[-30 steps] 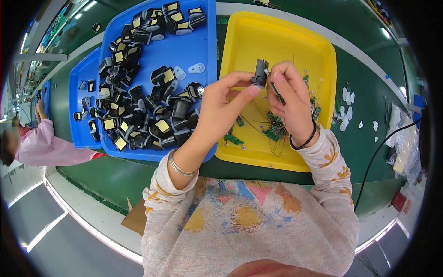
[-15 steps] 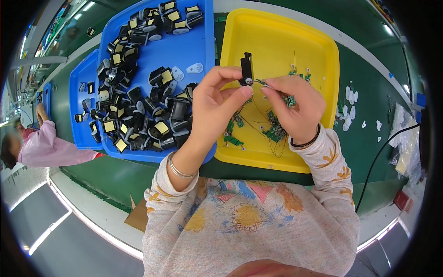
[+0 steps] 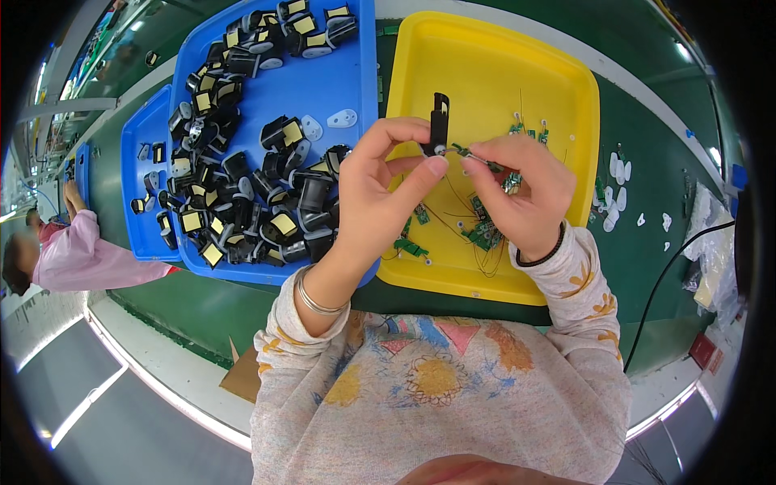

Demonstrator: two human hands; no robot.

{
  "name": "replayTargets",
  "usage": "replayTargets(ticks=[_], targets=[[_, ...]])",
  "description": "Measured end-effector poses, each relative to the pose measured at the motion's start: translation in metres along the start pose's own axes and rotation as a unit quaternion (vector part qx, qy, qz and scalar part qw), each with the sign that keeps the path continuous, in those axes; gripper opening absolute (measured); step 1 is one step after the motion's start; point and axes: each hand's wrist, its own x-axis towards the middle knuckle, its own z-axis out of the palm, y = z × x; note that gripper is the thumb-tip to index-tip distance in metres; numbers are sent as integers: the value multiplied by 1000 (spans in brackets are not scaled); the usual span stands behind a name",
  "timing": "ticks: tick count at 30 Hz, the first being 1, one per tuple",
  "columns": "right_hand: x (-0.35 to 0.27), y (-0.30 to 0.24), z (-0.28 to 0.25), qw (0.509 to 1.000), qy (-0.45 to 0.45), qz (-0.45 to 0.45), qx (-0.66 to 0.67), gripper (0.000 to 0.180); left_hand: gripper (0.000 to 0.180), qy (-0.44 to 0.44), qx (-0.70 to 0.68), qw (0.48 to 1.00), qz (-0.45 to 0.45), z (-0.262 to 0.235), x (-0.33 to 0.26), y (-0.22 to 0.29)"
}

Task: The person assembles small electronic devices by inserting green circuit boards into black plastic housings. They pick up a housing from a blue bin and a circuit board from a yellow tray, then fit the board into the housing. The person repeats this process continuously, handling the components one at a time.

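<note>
Above the yellow tray, my left hand grips a black plastic housing upright between thumb and fingers. A small round silvery part shows at the housing's lower end. My right hand pinches a small green circuit board just right of it, with a short wire between the two. Several more green circuit boards with thin wires lie in the yellow tray below my hands. The fingertips partly hide the piece in my right hand.
A large blue tray on the left holds many black housings with cream pads. Beside it is a smaller blue tray. White oval pieces, a black cable and plastic bags lie rightward. A person in pink sits far left.
Both hands have shifted slightly right, and the housing has turned a little so its inner side shows more. The yellow tray has moved slightly in view. Both grips stay closed.
</note>
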Motion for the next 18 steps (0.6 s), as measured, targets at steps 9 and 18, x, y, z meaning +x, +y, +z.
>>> replayTargets(ticks=[9,18], targets=[[-3,-3,-1,1000,-15,-22,-3,14,16,-25,-76,996,-25,-1,0,0],[0,-8,2,996,-48,-68,-21,17,16,-53,-1,997,57,-4,-2,-7]])
